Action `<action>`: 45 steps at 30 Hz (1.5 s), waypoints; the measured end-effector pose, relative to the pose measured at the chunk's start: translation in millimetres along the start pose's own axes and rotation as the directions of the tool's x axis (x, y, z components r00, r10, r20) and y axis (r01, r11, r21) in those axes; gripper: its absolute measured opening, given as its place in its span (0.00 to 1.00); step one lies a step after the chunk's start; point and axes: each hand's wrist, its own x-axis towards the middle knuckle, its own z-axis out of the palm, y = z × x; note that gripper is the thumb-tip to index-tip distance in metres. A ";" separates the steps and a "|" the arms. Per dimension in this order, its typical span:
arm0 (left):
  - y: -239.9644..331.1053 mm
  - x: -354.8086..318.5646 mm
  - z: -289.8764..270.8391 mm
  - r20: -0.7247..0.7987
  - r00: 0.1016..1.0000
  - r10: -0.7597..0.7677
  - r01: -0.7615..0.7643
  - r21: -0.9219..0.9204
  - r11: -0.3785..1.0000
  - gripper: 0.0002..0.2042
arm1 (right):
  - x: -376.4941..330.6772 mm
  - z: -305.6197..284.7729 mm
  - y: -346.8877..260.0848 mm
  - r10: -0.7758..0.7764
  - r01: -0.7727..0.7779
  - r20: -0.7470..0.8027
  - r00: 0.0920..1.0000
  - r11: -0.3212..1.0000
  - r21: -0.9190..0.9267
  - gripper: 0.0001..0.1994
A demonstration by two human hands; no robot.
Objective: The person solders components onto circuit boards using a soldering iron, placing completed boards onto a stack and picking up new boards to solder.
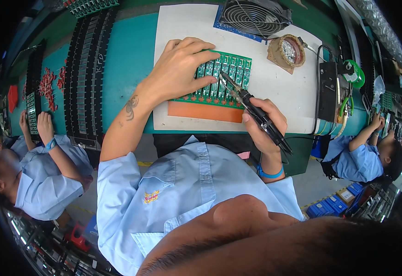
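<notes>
A green circuit board panel (226, 92) with several narrow populated strips lies on a white sheet in front of me. My left hand (182, 66) grips it at its left side, index finger by the far edge and thumb across the strips. That hand covers the panel's left part. In my right hand (267, 122) is a black soldering iron (260, 115), held from the right like a pen. Its tip and a thin metal guide beside it reach over the middle of the panel. Whether the tip touches a joint is too small to tell. An orange strip (205, 112) shows under the panel's near edge.
Beyond the panel stands a black fan (255, 18). A round brown container (293, 50) with silvery bits sits right of it. Farther right are a black device (328, 92) and a green spool (355, 73). Black racks (83, 78) stand left. Co-workers sit on both sides.
</notes>
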 end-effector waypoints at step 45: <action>2.8 -5.5 -7.5 -0.005 0.999 -0.048 0.048 0.051 0.998 0.22 | 7.8 5.9 1.5 -0.047 0.047 0.044 0.998 0.999 0.009 0.20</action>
